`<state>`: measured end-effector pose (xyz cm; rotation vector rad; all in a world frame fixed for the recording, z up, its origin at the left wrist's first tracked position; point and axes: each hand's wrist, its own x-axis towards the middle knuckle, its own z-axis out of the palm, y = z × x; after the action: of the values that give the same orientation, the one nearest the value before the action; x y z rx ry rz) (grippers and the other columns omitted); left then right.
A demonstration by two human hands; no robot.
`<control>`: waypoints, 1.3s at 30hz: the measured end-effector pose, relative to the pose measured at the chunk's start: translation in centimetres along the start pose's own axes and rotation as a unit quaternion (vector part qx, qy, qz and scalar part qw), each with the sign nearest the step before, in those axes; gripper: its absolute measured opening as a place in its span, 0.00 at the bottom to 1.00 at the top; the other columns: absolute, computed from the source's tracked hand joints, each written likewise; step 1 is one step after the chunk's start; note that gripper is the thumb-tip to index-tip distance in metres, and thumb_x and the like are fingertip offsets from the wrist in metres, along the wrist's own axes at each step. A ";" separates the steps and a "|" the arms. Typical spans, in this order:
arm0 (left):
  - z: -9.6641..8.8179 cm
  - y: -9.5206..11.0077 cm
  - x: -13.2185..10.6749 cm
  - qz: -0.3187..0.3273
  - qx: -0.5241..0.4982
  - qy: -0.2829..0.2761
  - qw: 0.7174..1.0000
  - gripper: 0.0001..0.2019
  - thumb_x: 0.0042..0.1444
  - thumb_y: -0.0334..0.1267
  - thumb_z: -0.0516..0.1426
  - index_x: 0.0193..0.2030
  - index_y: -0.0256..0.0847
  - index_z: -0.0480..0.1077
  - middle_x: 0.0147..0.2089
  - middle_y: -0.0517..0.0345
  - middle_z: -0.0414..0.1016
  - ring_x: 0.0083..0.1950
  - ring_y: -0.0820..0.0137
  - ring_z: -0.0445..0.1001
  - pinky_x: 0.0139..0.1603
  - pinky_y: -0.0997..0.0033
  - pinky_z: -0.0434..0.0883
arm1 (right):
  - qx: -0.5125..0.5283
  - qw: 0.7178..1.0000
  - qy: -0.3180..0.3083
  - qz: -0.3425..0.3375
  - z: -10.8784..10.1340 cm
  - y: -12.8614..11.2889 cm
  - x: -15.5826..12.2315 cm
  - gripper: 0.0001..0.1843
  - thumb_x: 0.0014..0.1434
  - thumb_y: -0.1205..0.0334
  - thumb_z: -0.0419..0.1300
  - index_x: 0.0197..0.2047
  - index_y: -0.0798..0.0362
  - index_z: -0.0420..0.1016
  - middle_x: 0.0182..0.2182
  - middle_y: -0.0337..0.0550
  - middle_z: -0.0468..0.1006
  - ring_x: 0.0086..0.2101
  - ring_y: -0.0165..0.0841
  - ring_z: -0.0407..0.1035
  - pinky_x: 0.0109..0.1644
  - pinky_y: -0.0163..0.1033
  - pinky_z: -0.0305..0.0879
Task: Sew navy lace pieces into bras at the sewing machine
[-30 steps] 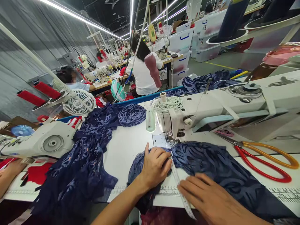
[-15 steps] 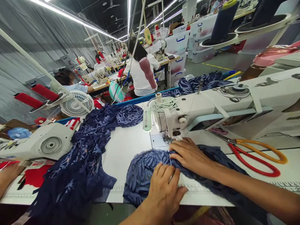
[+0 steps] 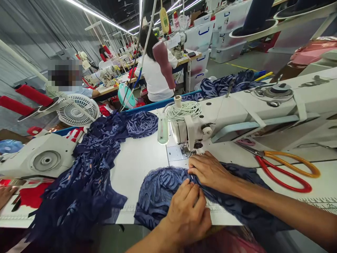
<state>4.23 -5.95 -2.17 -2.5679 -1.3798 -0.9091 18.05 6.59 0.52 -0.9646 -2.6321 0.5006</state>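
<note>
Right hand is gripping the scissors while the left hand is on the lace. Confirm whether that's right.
Wrong about the right hand: in the head view it is on the lace, not gripping the scissors, which lie on the table. The left hand is on the lace, as you said.

The one view looks from the person's head, forward and down, close enough that the left fingers [image 3: 191, 195] and right fingers [image 3: 196, 164] sit large just below the middle, with the left forearm [image 3: 155, 239] at the bottom edge and the right forearm [image 3: 279, 208] at the right. It faces across the desk [image 3: 142, 154], its near edge below the fingers and the sewing machine [image 3: 223, 107] just beyond them. Farther past them, it reaches up to ceiling lights [image 3: 97, 16].
</note>
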 end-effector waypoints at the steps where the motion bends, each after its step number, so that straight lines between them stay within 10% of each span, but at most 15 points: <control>1: -0.1 0.0 0.1 -0.006 -0.006 0.002 1.000 0.17 0.56 0.35 0.55 0.50 0.29 0.72 0.47 0.44 0.77 0.52 0.58 0.75 0.66 0.55 0.69 | -0.006 1.000 0.006 0.000 0.1 0.0 0.1 0.08 0.65 0.68 0.56 0.32 0.53 0.67 0.33 0.41 0.76 0.36 0.35 0.66 0.46 0.44 0.51; 13: -0.7 0.3 0.3 -0.043 -0.037 -0.024 0.998 0.13 0.60 0.39 0.56 0.49 0.34 0.69 0.42 0.48 0.75 0.46 0.61 0.73 0.57 0.54 0.74 | -0.033 0.999 0.035 -0.024 0.1 0.0 0.2 0.09 0.65 0.67 0.57 0.31 0.52 0.67 0.32 0.38 0.77 0.35 0.35 0.67 0.44 0.42 0.50; 22: 0.6 -1.0 1.6 0.002 0.142 -0.060 0.988 0.12 0.64 0.23 0.46 0.33 0.39 0.64 0.32 0.55 0.66 0.33 0.66 0.65 0.33 0.66 0.68 | -0.053 0.997 0.046 -0.023 1.0 -0.1 0.2 0.08 0.66 0.68 0.55 0.33 0.52 0.67 0.32 0.43 0.75 0.33 0.36 0.65 0.42 0.42 0.52; 39: -1.1 0.4 0.9 0.016 0.156 -0.076 0.985 0.07 0.64 0.25 0.50 0.38 0.37 0.67 0.33 0.55 0.67 0.34 0.66 0.68 0.33 0.66 0.66 | -0.014 0.995 0.069 -0.073 -0.7 0.8 -0.4 0.09 0.68 0.67 0.51 0.35 0.50 0.68 0.32 0.41 0.74 0.35 0.36 0.66 0.42 0.42 0.59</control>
<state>4.44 -5.96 -0.72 -2.4510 -1.3844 -0.4553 19.06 6.99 0.76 -0.7768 -2.5663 0.3500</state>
